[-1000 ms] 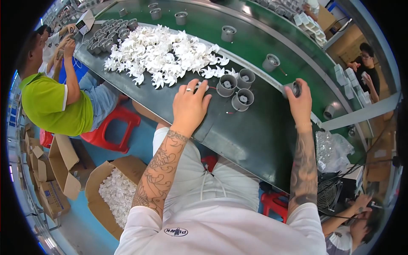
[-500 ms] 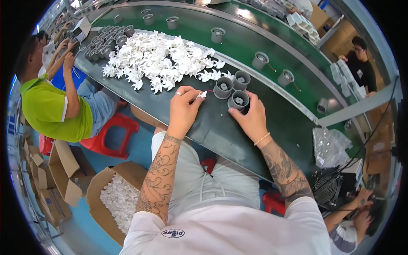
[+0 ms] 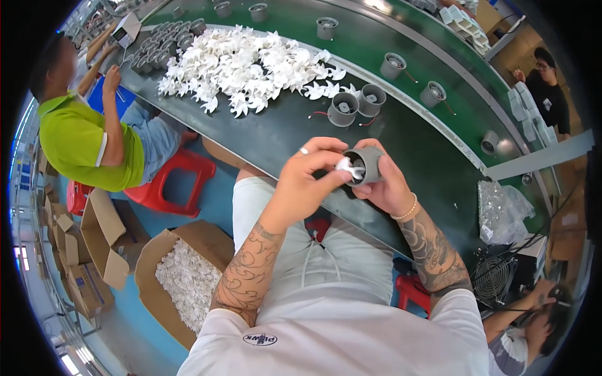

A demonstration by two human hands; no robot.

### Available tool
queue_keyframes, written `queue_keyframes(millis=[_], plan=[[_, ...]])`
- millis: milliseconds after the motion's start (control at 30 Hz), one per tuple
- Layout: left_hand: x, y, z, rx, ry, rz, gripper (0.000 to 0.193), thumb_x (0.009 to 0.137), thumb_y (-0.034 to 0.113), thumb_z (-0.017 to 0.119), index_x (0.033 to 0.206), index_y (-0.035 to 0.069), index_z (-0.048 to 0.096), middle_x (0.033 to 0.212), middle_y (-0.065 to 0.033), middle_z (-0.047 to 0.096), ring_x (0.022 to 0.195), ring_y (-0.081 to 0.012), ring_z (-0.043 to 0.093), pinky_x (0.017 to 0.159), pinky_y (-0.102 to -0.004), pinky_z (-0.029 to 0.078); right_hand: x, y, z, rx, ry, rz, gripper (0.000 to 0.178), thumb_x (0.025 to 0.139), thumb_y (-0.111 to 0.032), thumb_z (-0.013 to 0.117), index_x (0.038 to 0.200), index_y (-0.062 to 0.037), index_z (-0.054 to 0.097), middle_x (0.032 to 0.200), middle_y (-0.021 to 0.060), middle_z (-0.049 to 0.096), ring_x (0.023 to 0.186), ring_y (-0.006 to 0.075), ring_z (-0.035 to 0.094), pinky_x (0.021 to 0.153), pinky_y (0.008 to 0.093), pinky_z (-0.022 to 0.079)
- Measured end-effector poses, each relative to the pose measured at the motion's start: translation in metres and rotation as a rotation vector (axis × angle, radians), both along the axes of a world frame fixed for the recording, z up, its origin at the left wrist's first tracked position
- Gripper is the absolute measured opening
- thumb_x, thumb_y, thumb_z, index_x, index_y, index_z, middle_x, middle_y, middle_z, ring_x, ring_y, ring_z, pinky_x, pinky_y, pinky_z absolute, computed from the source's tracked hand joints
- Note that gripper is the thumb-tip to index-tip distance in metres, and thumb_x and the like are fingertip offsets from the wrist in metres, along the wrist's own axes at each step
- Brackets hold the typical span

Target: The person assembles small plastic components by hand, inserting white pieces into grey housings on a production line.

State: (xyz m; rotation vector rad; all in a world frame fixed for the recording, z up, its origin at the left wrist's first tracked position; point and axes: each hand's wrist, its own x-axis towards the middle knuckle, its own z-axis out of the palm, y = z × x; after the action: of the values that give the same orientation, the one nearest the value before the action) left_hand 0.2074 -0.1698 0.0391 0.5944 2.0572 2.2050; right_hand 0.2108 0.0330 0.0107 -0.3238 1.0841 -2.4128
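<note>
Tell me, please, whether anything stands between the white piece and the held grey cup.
Nothing visible: the left hand holds the white piece at the mouth of the grey cup in the right hand.

The clearest lettering I can spot from here is on the white shirt (image 3: 351,332) of the person at the bench: a dark oval badge (image 3: 260,339) on the chest, with bold letters inside its outline (they stand upside down from where I look). Over by the left, a brown carton (image 3: 91,297) on the low stack bears blue printing, too small to make out. The white box (image 3: 129,26) at the bench's far left end has a dark panel on its face, and any marks there are too tiny to read.
</note>
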Motion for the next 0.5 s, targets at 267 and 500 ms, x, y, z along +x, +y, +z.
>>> queue_keyframes(millis=[267,500], plan=[[0.015,0.013,-0.013,-0.161,0.194,0.138,0.017,0.079,0.002,0.074,0.096,0.0,0.071,0.112,-0.0117,0.066,0.092,-0.021,0.068,0.077,-0.031,0.055,-0.001,-0.007,-0.002,0.07,-0.064,-0.013,0.047,0.101,-0.05,0.041,0.125,-0.0101,0.046,0.093,0.0039,0.056,0.064,0.0074,0.043,0.049,0.0221,0.031],[0.017,0.02,-0.025,-0.093,0.126,0.156,0.017,0.076,-0.001,0.076,0.093,-0.001,0.071,0.113,-0.0121,0.067,0.089,-0.0196,0.069,0.076,-0.0298,0.056,-0.004,-0.002,-0.003,0.177,-0.017,-0.022,0.05,0.097,-0.049,0.045,0.126,-0.0071,0.046,0.096,0.0055,0.056,0.075,0.0111,0.055,0.056,0.0245,0.043]])
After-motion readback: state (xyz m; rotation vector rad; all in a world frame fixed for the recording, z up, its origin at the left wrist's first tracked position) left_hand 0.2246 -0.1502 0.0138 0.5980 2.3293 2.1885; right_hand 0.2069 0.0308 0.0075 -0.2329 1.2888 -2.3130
